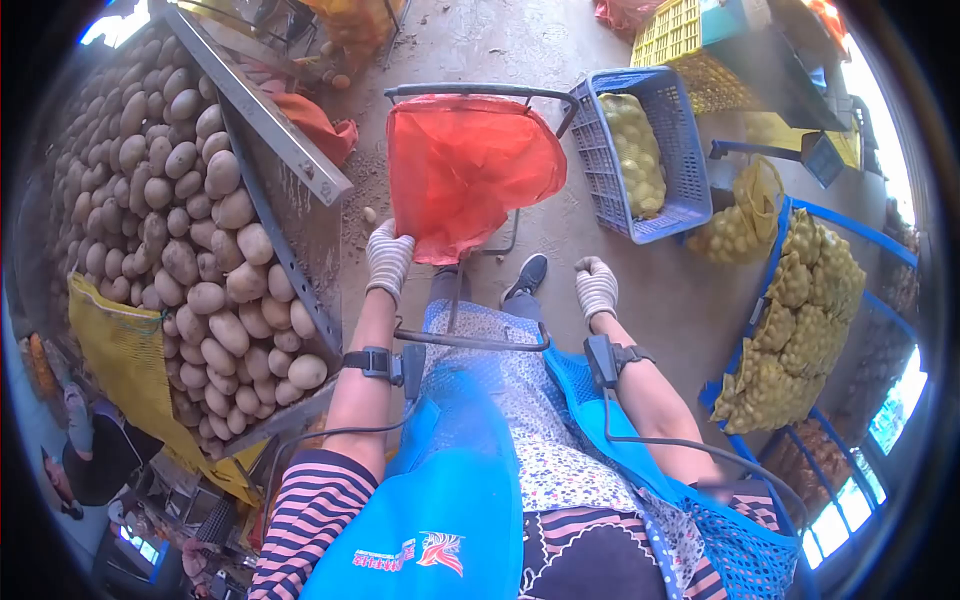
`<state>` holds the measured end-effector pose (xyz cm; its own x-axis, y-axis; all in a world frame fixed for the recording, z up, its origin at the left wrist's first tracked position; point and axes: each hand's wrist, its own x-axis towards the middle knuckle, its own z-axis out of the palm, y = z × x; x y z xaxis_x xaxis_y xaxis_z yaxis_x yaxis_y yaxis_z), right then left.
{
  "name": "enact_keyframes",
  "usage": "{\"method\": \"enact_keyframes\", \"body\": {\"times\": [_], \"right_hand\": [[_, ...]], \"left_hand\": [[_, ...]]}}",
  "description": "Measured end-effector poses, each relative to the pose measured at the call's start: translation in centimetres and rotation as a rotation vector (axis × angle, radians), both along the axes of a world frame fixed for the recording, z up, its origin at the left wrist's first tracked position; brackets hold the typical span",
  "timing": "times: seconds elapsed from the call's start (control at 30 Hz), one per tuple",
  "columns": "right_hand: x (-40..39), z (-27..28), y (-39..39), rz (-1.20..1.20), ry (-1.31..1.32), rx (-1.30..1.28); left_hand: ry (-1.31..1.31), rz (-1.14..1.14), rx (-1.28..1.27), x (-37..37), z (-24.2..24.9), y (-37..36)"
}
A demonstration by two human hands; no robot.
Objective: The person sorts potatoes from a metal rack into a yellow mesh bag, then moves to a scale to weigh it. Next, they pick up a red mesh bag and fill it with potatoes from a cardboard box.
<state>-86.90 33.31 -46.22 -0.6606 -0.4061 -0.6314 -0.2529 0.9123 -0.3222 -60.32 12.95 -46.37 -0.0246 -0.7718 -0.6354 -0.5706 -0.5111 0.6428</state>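
Note:
A red mesh bag (470, 165) hangs wide open on a dark metal frame (480, 90) in front of my body. My left hand (389, 262), in a striped knit glove, pinches the bag's lower left edge. To the right of the bag and apart from it is my right hand (597, 289), also gloved, with its fingers curled closed; nothing shows in it. On the left, many potatoes (205, 298) lie heaped behind a metal side rail.
A blue crate (692, 185) holding a filled bag stands at the right, near a yellow crate (668, 35). Farther right, a blue-framed rack (762, 300) carries filled mesh bags (800, 330). A metal beam (262, 105) edges the heap. A co-worker (105, 450) is at lower left.

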Motion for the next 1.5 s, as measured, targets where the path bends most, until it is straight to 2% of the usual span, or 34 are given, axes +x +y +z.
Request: {"method": "enact_keyframes", "body": {"times": [0.03, 0.07, 0.13, 0.2, 0.23, 0.3, 0.33, 0.4, 0.5, 0.53, 0.57, 0.63, 0.67, 0.7, 0.77, 0.8, 0.83, 0.9, 0.93, 0.97, 1.03, 1.07, 1.1, 1.2, 1.3, 1.33, 1.4, 1.43, 1.47, 1.5], "right_hand": [[1.1, 1.2, -0.7, 0.056, 0.056, -0.261], [2.2, 2.4, -1.7, 0.111, 0.114, -0.522], [4.2, 6.6, -5.9, 0.715, 0.292, -0.955], [6.1, 9.5, -9.7, 1.002, 0.455, -1.06], [6.2, 8.0, -9.9, 0.994, 0.456, -1.066], [6.3, 4.0, -9.7, 1.341, 0.122, -0.556], [5.4, 5.7, -9.8, 1.435, 0.0, -0.355], [4.4, 7.9, -7.6, 1.412, 0.013, -0.413], [3.1, 10.2, -4.8, 1.371, 0.08, -0.48], [2.8, 10.7, -4.3, 1.355, 0.122, -0.507], [2.8, 11.1, -4.1, 1.354, 0.125, -0.501], [2.9, 11.7, -4.0, 1.336, 0.181, -0.553], [2.9, 11.7, -4.0, 1.357, 0.162, -0.625], [3.0, 11.7, -3.8, 1.352, 0.158, -0.616], [3.3, 11.8, -3.9, 1.52, 0.13, -0.557], [3.0, 12.1, -3.8, 1.514, 0.09, -0.567], [2.8, 12.6, -3.8, 1.511, 0.087, -0.568], [2.4, 13.5, -3.8, 1.21, -0.07, -0.546], [2.4, 14.0, -3.9, 1.114, -0.118, -0.593], [2.7, 13.5, -3.5, 1.114, -0.126, -0.591], [3.4, 12.3, -3.2, 1.079, -0.188, -0.778], [3.6, 12.4, -3.3, 1.208, -0.18, -0.56], [3.7, 12.1, -3.1, 1.208, -0.178, -0.563], [4.3, 11.3, -2.1, 1.06, -0.033, -0.694], [5.1, 12.1, -2.3, 1.009, 0.121, -0.616], [4.8, 12.5, -2.4, 0.999, 0.124, -0.613], [4.4, 13.4, -2.2, 1.073, 0.426, -0.731], [4.0, 13.1, -2.5, 1.065, 0.425, -0.731], [3.6, 12.5, -2.7, 1.135, 0.364, -0.61], [3.5, 12.2, -2.6, 1.203, 0.301, -0.487]], "left_hand": [[0.087, 0.01, 0.059, 0.1, 0.6, 0.5], [0.121, -0.014, 0.001, 0.2, 0.7, 1.3], [0.152, -0.005, 0.063, -0.8, 4.2, 1.8], [0.233, 0.036, 0.187, -1.4, 6.9, 2.1], [0.227, 0.032, 0.182, -1.4, 7.8, 2.0], [0.085, 0.016, 0.221, -1.0, 9.2, 1.8], [0.077, 0.017, 0.221, 0.1, 8.7, 1.5], [-0.319, -0.239, -0.269, 2.3, 6.9, 1.1], [-0.316, -0.287, -0.278, 0.4, 9.6, 1.7], [-0.121, -0.227, -0.223, -0.1, 10.2, 1.9], [-0.116, -0.229, -0.221, -0.3, 11.0, 2.3], [-0.17, -0.583, -1.009, -1.1, 13.1, 3.2], [-0.147, -0.802, -1.039, -1.7, 14.9, 3.2], [-0.139, -0.807, -1.032, -1.8, 14.9, 3.3], [-0.071, -1.486, -0.818, -2.3, 14.3, 2.6], [-0.07, -1.607, -0.67, -1.9, 13.3, 1.9], [-0.07, -1.611, -0.666, -1.3, 13.1, 1.4], [-0.309, -1.399, -0.282, 0.3, 13.1, 0.7], [-0.268, -1.319, -0.388, 1.8, 13.1, 1.1], [-0.269, -1.319, -0.38, 3.2, 12.8, 1.8], [-0.264, -1.143, -0.506, 5.1, 13.0, 3.1], [-0.271, -1.095, -0.489, 5.3, 13.3, 3.7], [-0.273, -1.096, -0.492, 5.4, 13.5, 3.8], [-0.255, -1.22, -0.639, 5.4, 13.8, 3.8], [-0.282, -1.246, -0.759, 6.2, 14.6, 3.8], [-0.432, -1.381, -0.722, 7.3, 14.1, 3.6], [-0.462, -1.464, -0.735, 8.6, 14.5, 3.0], [-0.497, -1.54, -0.76, 8.5, 14.9, 2.5], [-0.557, -1.631, -0.638, 8.2, 15.1, 2.4], [-0.554, -1.643, -0.631, 7.9, 15.2, 2.4]]}}
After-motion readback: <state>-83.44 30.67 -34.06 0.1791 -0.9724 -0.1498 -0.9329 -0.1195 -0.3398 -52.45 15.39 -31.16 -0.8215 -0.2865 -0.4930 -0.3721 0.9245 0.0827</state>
